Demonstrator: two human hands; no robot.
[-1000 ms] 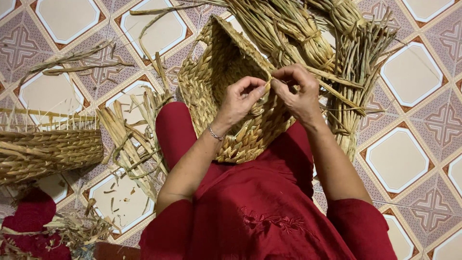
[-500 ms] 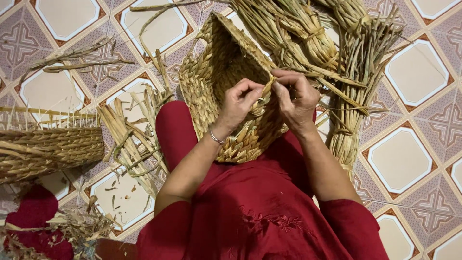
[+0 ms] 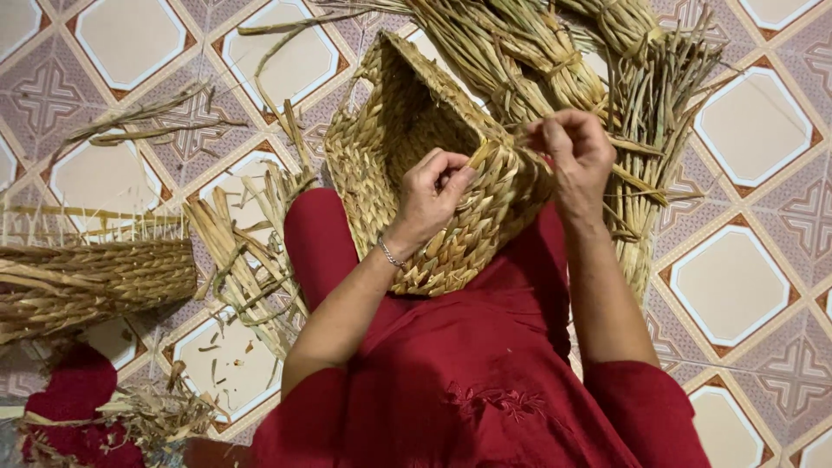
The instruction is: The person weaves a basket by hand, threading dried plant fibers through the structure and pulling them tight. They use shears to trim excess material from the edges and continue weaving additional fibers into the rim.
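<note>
While woven basket point(image 3: 433, 199) rests tilted on lap, mouth toward floor tiles point(image 3: 728, 286), left hand point(image 3: 433, 186) pinches rim strand for tension; right hand point(image 3: 576, 152) fingers curled, probably gripping same strand. Reed bundles point(image 3: 555, 61) beside.

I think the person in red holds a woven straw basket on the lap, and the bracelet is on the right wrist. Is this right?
Not quite. In the head view the bracelet is on the wrist of the left hand, not the right hand. The rest holds: the person in red keeps the woven straw basket on the lap.
</note>
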